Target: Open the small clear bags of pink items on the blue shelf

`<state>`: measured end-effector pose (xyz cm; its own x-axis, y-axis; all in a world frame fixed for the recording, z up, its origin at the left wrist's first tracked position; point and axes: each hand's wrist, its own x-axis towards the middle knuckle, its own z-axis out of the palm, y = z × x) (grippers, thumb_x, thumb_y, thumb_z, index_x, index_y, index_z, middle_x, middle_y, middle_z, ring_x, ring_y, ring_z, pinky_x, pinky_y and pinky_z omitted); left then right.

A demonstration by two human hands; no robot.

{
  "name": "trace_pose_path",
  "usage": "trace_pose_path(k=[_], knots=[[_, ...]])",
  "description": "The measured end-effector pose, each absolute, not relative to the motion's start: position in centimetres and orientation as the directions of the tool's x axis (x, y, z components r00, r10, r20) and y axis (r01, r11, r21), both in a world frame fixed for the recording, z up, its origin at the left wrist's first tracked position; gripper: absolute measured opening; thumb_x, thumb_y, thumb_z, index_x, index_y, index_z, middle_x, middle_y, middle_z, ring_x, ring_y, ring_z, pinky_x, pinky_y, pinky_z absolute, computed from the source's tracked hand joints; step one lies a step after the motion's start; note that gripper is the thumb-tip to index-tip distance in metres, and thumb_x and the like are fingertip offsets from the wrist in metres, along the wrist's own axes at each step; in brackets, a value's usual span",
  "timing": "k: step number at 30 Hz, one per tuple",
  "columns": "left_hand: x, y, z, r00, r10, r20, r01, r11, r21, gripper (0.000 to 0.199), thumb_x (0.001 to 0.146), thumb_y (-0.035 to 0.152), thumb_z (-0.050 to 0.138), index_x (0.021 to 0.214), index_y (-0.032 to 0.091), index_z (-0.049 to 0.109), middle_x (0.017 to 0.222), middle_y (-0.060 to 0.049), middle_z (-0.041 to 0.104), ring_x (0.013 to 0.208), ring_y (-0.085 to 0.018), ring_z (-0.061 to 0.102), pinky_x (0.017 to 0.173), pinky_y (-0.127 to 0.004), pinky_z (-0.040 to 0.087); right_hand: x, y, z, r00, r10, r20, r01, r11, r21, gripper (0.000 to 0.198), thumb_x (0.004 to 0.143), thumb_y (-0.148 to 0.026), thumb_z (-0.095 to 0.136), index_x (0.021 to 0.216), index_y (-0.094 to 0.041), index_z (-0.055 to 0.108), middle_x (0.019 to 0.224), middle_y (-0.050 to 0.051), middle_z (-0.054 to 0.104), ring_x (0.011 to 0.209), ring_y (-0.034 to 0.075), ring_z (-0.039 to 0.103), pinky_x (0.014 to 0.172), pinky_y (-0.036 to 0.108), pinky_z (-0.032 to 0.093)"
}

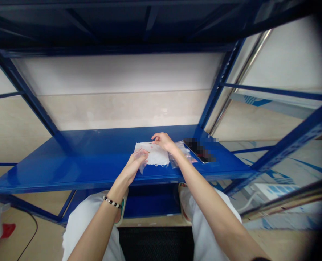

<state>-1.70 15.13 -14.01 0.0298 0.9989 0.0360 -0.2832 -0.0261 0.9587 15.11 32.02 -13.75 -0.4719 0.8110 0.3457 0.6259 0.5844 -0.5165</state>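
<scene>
The left hand (133,164) is pinching the near left corner of a white plastic bag (153,154), its fingers closed together on the film and lifting that edge slightly off the shelf. The right hand (163,140) is pressing down on the far edge of the same bag, fingertips bent and bunched on the top rim where a small red mark is showing; whether they are gripping the film or only resting on it cannot be told. Between the two hands the bag is lying mostly flat and looking wrinkled, apparently empty or nearly so, though its contents are too faint to read.

Just right of the right hand's fingers, a clear plastic pouch (183,153) is lying partly under the forearm, and beyond it a dark phone-like slab (200,149), blurred out, is sitting on the blue metal shelf (90,159).

As a judgement, the handling seems at an early stage: the bag is being held at two edges but is neither opened wide nor folded, and the pouch beside it is lying untouched.
</scene>
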Motion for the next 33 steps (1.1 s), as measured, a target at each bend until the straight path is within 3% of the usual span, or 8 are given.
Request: trace_pose_path(k=[5,10,19,27,33], knots=[[-1.6,15.1,-13.9,0.028,0.999,0.030,-0.284,-0.021,0.959,0.028,0.072,0.034,0.080,0.091,0.016,0.068,0.114,-0.009,0.067,0.084,-0.016,0.062,0.067,-0.024,0.046,14.7,31.3,-13.1,-0.484,0.774,0.409,0.633,0.632,-0.446,0.024,0.081,-0.003,0.064,0.097,-0.017,0.076,0.092,0.006,0.072,0.079,0.015,0.064,0.072,0.023,0.043],[-1.6,15.0,-13.7,0.025,0.999,0.038,-0.271,-0.030,0.962,0.027,0.073,0.033,0.079,0.091,0.016,0.069,0.113,-0.010,0.066,0.083,-0.016,0.061,0.067,-0.025,0.047,14.2,30.6,-12.7,-0.648,0.686,0.331,0.579,0.726,-0.371,0.009,0.079,-0.010,0.072,0.083,-0.017,0.076,0.082,0.004,0.071,0.076,0.015,0.063,0.071,0.023,0.043],[-1.7,15.2,-13.8,0.013,0.998,0.060,-0.267,-0.055,0.962,0.024,0.073,0.030,0.078,0.090,0.015,0.069,0.112,-0.009,0.066,0.088,-0.017,0.060,0.072,-0.026,0.047,13.9,29.9,-13.1,-0.654,0.696,0.296,0.602,0.716,-0.355,0.008,0.078,-0.008,0.072,0.076,-0.015,0.075,0.077,0.005,0.071,0.072,0.016,0.061,0.070,0.024,0.041],[-1.6,15.0,-13.7,0.027,0.999,0.040,-0.260,-0.031,0.965,0.025,0.074,0.031,0.077,0.092,0.016,0.067,0.106,-0.008,0.067,0.084,-0.016,0.060,0.075,-0.027,0.046,13.7,28.9,-11.4,-0.634,0.690,0.350,0.579,0.723,-0.377,0.006,0.080,-0.010,0.072,0.076,-0.014,0.073,0.081,0.006,0.069,0.074,0.015,0.059,0.071,0.025,0.040],[-1.5,14.6,-13.0,0.007,0.995,0.103,-0.245,-0.099,0.964,0.020,0.076,0.031,0.073,0.088,0.016,0.066,0.102,-0.010,0.071,0.104,-0.024,0.062,0.081,-0.029,0.047,12.7,24.9,-6.0,-0.634,0.569,0.524,0.261,0.795,-0.548,0.010,0.085,-0.025,0.071,0.081,-0.016,0.072,0.084,0.003,0.068,0.076,0.014,0.057,0.071,0.027,0.039]])
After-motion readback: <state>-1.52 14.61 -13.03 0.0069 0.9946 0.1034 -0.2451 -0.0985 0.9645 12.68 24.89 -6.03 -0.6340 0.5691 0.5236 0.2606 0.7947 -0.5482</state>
